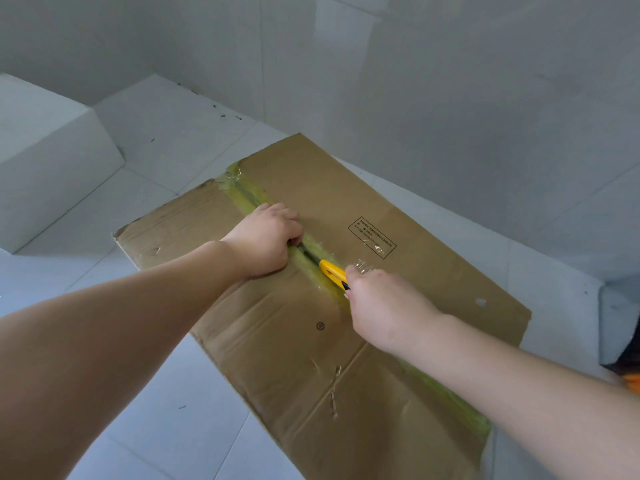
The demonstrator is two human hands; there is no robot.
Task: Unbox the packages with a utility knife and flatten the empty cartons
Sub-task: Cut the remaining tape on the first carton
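A large brown cardboard carton (346, 188) lies on the tiled floor, its top flaps joined by a yellowish tape seam (247, 194) that runs from far left to near right. My right hand (384, 306) is shut on a yellow utility knife (332, 271), whose tip sits in the seam at the carton's middle. My left hand (266, 237) rests on the left flap just beyond the knife, fingers curled into the slit at the seam. The tape nearer to me is covered by my right forearm.
A white block (52, 157) stands on the floor at the left. Glossy grey walls (450, 98) close in behind and to the right of the carton. A dark object with an orange part (623, 341) shows at the right edge. Small debris dots the floor tiles.
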